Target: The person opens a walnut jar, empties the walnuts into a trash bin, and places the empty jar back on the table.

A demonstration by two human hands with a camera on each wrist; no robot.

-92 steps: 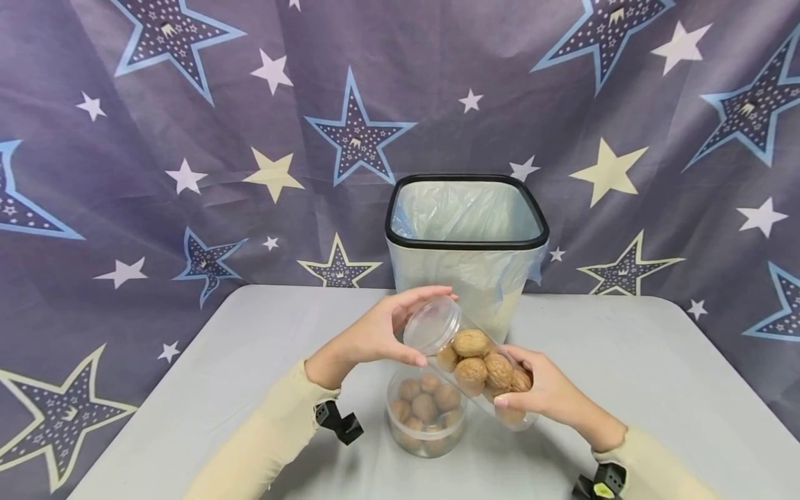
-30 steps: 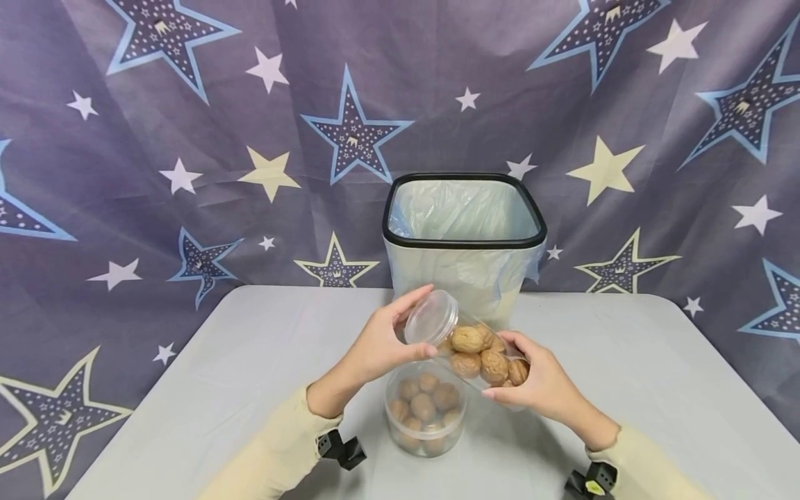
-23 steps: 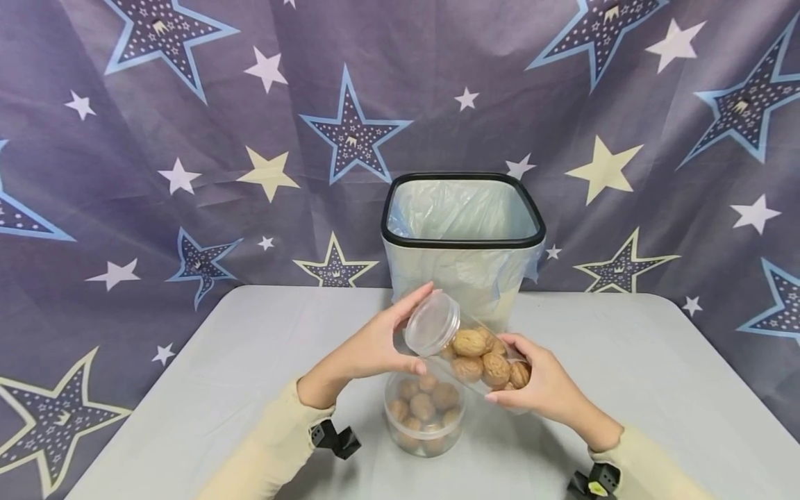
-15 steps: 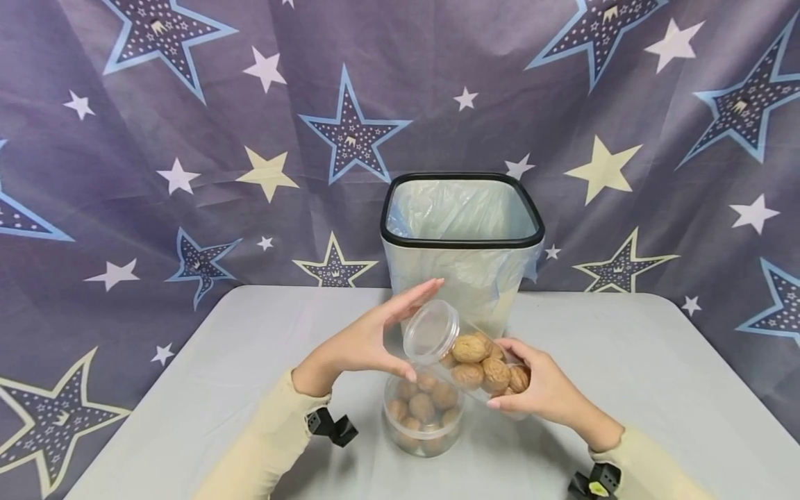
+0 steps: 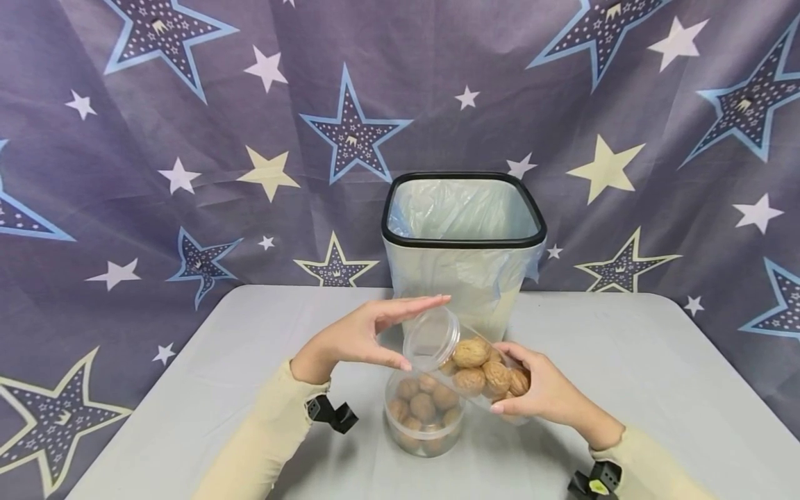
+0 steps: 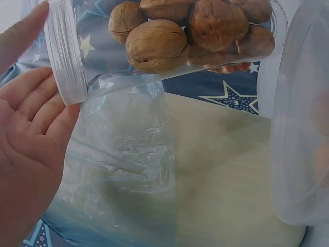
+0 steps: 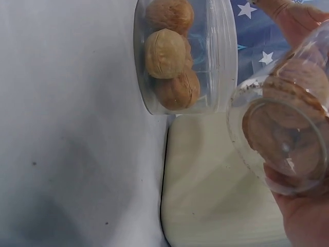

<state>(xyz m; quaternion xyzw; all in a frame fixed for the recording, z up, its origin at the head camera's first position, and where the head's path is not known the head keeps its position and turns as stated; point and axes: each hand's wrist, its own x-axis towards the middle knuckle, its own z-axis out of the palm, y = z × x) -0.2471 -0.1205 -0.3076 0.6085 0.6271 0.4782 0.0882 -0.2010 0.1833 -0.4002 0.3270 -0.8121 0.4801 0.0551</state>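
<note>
My right hand (image 5: 550, 392) holds a clear plastic jar (image 6: 100, 51) of walnuts (image 5: 471, 353) by its base end, tilted with the lid up to the left. The jar's clear ridged lid (image 5: 431, 339) is on its mouth. Around that lid spreads my left hand (image 5: 356, 337), fingers straight above it and thumb at its lower left edge. In the left wrist view the fingertips come close to the lid's rim; firm contact cannot be made out. Just below stands a second, wider round clear container (image 5: 423, 448), upright, with several walnuts (image 7: 164, 54) inside.
A white bin (image 5: 453, 278) with a black rim and a clear liner bag (image 5: 475, 208) stands behind the hands on the grey table (image 5: 294, 312). Behind the table hangs a star-patterned cloth (image 5: 437, 125).
A second ago the left thumb and fingers gripped the lid; they have since spread and drawn slightly left. The right hand keeps its hold on the jar, which has sunk slightly.
</note>
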